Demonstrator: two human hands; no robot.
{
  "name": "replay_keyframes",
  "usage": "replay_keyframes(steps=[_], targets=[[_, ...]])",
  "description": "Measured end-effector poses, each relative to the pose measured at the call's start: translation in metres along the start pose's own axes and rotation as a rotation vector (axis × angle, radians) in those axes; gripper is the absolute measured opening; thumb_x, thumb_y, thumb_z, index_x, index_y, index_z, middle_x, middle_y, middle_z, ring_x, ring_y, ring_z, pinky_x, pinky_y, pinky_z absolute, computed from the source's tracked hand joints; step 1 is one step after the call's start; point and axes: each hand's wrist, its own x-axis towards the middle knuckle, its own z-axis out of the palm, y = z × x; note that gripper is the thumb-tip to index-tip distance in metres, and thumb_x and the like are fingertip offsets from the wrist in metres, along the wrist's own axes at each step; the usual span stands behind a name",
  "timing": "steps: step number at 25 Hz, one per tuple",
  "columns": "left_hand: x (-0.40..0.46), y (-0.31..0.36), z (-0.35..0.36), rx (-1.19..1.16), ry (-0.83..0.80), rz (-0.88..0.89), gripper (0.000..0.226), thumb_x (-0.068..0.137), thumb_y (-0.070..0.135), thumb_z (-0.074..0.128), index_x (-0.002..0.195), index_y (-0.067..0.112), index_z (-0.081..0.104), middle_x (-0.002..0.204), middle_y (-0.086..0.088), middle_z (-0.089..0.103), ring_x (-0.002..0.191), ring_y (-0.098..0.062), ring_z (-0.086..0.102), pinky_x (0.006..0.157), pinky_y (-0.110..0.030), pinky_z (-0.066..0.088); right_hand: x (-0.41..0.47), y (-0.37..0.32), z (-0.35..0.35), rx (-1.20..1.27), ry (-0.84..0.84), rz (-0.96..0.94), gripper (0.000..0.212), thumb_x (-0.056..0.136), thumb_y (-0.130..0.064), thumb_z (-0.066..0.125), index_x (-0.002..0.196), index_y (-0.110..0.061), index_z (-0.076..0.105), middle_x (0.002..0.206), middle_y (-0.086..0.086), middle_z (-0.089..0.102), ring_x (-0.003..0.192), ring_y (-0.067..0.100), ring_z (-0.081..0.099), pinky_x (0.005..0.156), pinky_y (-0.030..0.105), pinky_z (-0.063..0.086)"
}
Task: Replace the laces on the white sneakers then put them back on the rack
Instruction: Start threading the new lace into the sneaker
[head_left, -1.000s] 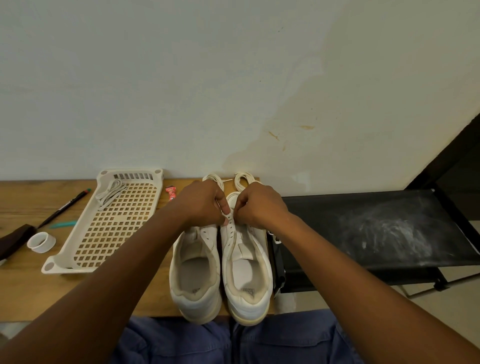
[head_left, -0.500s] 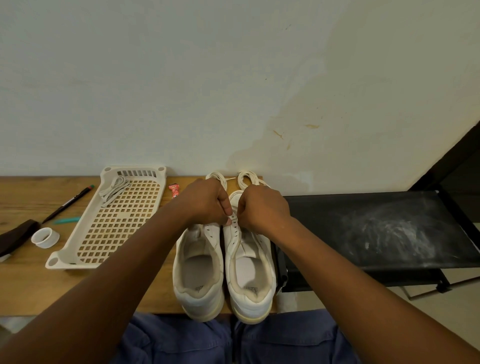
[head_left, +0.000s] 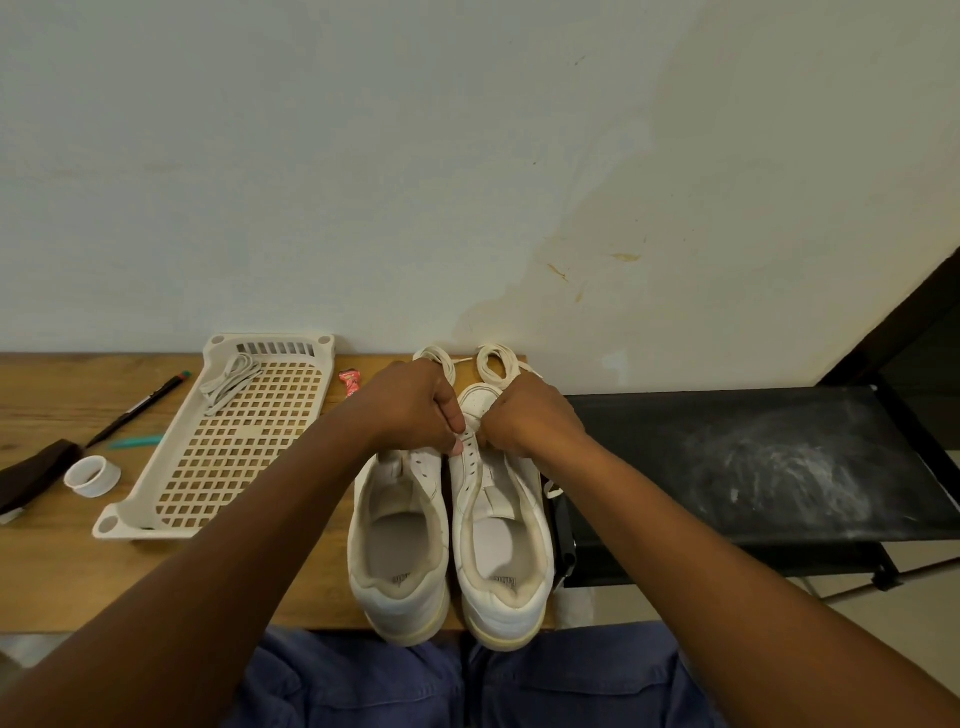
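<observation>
Both hands work at the toe end of the right sneaker (head_left: 501, 525), the one nearer the rack (head_left: 753, 462). Its long axis runs heel-toward-person, toe-toward-wall, so the eyelet rows lie straight under the fingers. Left hand (head_left: 415, 410) curls at the left eyelet row, fingertips pinching something small there, probably a lace end; too small to confirm. Right hand (head_left: 524, 415) curls on the opposite row; what it holds is hidden. Both are equally near; the move turns on the lowest eyelets between them. Left sneaker (head_left: 397, 540) sits touching alongside, unlaced. Two coiled new laces (head_left: 493, 358) lie just beyond the toes by the wall. Lacing looks barely begun.

Wooden surface (head_left: 52, 571): perforated tray (head_left: 218, 457) holding a grey lace bundle (head_left: 228, 382), pen (head_left: 137, 408), tape roll (head_left: 92, 475), red wrapper (head_left: 349, 382). The rack is a dusty black shelf just right of the sneakers.
</observation>
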Motion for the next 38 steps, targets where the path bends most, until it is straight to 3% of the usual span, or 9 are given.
replay_keyframes(steps=[6, 10, 15, 19, 23, 26, 33, 38], targets=[[-0.001, -0.001, -0.001, -0.001, 0.012, 0.013, 0.02, 0.071, 0.023, 0.091, 0.089, 0.026, 0.083, 0.083, 0.012, 0.075, 0.091, -0.011, 0.071, 0.091, -0.038, 0.059, 0.01, 0.003, 0.003, 0.068, -0.059, 0.073, 0.037, 0.076, -0.022, 0.083, 0.107, -0.012, 0.064, 0.095, 0.003, 0.065, 0.088, 0.023, 0.063, 0.069, 0.031, 0.05], [-0.002, -0.001, -0.001, 0.004, 0.022, 0.012, 0.019, 0.07, 0.022, 0.092, 0.087, 0.026, 0.083, 0.079, 0.014, 0.074, 0.089, -0.01, 0.071, 0.09, -0.038, 0.059, 0.009, 0.006, 0.015, 0.132, -0.014, 0.098, 0.028, 0.078, -0.023, 0.079, 0.102, -0.013, 0.068, 0.095, 0.004, 0.069, 0.09, 0.024, 0.068, 0.074, 0.033, 0.057], [-0.003, 0.002, -0.001, 0.024, 0.03, 0.012, 0.018, 0.071, 0.02, 0.092, 0.085, 0.026, 0.082, 0.072, 0.019, 0.07, 0.087, -0.009, 0.07, 0.087, -0.032, 0.059, 0.007, 0.006, 0.02, 0.041, 0.015, -0.017, 0.009, 0.082, -0.027, 0.076, 0.087, -0.02, 0.077, 0.086, 0.001, 0.073, 0.082, 0.024, 0.07, 0.075, 0.038, 0.062], [-0.003, 0.004, 0.001, 0.05, 0.028, 0.018, 0.019, 0.07, 0.021, 0.092, 0.085, 0.027, 0.082, 0.074, 0.017, 0.072, 0.084, -0.007, 0.07, 0.086, -0.032, 0.059, 0.004, 0.007, 0.014, -0.078, 0.037, -0.139, 0.012, 0.089, -0.025, 0.07, 0.095, -0.017, 0.076, 0.085, 0.003, 0.07, 0.081, 0.026, 0.067, 0.076, 0.037, 0.06], [-0.001, 0.002, 0.002, 0.064, 0.029, 0.022, 0.017, 0.072, 0.022, 0.091, 0.086, 0.026, 0.083, 0.073, 0.016, 0.073, 0.084, -0.007, 0.07, 0.085, -0.031, 0.059, 0.0, 0.006, 0.013, -0.152, 0.039, -0.219, 0.018, 0.091, -0.026, 0.068, 0.106, -0.019, 0.076, 0.097, 0.005, 0.073, 0.088, 0.027, 0.068, 0.081, 0.039, 0.06], [0.0, 0.003, 0.001, 0.094, 0.019, 0.043, 0.01, 0.076, 0.031, 0.083, 0.083, 0.024, 0.083, 0.079, 0.006, 0.076, 0.085, -0.012, 0.07, 0.084, -0.039, 0.061, 0.0, 0.006, 0.013, -0.118, 0.029, -0.21, 0.022, 0.085, -0.03, 0.072, 0.104, -0.02, 0.077, 0.097, 0.003, 0.074, 0.09, 0.025, 0.07, 0.082, 0.04, 0.061], [-0.01, 0.015, -0.007, 0.145, -0.239, -0.026, 0.064, 0.069, 0.069, 0.079, 0.113, 0.026, 0.061, 0.099, 0.015, 0.06, 0.092, -0.007, 0.057, 0.071, -0.021, 0.046, 0.001, 0.006, 0.01, -0.028, 0.035, -0.163, 0.015, 0.081, -0.021, 0.067, 0.091, -0.017, 0.077, 0.082, 0.002, 0.07, 0.073, 0.022, 0.064, 0.067, 0.032, 0.058], [-0.012, 0.02, -0.007, 0.173, -0.238, -0.018, 0.07, 0.069, 0.07, 0.077, 0.121, 0.027, 0.057, 0.101, 0.017, 0.055, 0.093, -0.006, 0.053, 0.069, -0.018, 0.041, 0.001, 0.006, 0.007, -0.021, 0.022, -0.138, 0.011, 0.081, -0.019, 0.067, 0.086, -0.017, 0.076, 0.08, 0.002, 0.07, 0.069, 0.02, 0.064, 0.061, 0.032, 0.056]])
